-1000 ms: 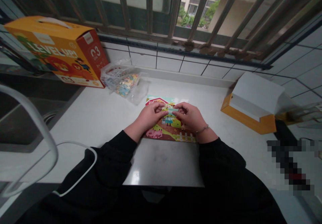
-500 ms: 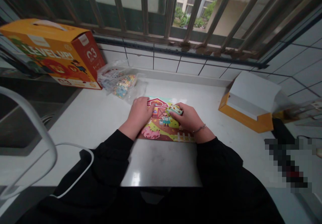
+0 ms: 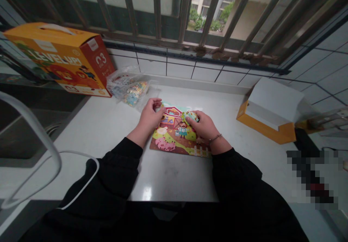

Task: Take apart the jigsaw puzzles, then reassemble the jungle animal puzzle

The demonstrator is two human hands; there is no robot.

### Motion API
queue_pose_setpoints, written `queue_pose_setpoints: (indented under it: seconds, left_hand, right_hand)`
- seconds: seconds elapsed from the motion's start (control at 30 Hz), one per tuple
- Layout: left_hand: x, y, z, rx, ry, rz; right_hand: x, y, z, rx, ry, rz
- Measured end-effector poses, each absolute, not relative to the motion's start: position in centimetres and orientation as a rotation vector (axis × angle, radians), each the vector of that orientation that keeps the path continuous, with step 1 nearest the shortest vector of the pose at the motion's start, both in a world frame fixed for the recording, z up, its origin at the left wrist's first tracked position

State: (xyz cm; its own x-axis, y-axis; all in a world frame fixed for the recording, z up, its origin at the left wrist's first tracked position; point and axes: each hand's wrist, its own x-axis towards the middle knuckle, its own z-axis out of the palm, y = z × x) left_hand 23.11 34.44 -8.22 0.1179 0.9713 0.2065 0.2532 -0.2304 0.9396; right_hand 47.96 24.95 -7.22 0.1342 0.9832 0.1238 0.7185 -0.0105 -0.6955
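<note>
A colourful farm-scene puzzle (image 3: 174,138) with a barn, a farmer and a pink spotted pig lies flat on the counter between my hands. My left hand (image 3: 150,115) rests at its upper left edge, thumb on the edge and fingers loosely curled but apart, holding nothing that shows. Over the puzzle's right side, my right hand (image 3: 202,124) grips a small stack of puzzle pieces (image 3: 190,116), green and white with printed patterns. This hand covers part of the picture's right side.
Clear plastic bags (image 3: 134,92) of small colourful pieces lie behind my left hand. An orange carton (image 3: 62,60) stands at the back left, beside a sink (image 3: 35,126). At right sits an opened yellow-and-white box (image 3: 268,115). A white cable (image 3: 95,165) loops at left.
My left hand has drawn back from the puzzle's face to its left edge, uncovering a white animal. The puzzle has turned slightly clockwise. The right hand still holds the stack, now tilted differently.
</note>
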Motion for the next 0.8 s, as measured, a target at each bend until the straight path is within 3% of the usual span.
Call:
queue_pose_setpoints:
  seconds: [0.3, 0.6, 0.8]
  left_hand:
    - [24.6, 33.1, -7.8, 0.971, 1.041, 1.077]
    - [24.5, 32.0, -7.2, 1.126, 0.940, 0.983]
    - [23.9, 32.7, -7.7, 1.484, 1.189, 0.971]
  right_hand:
    - [48.0, 24.8, -7.5, -1.715, -1.433, 0.694]
    - [47.7, 24.6, -6.9, -1.626, -1.344, 0.755]
    - [47.6, 24.7, -7.3, -1.590, -1.306, 0.802]
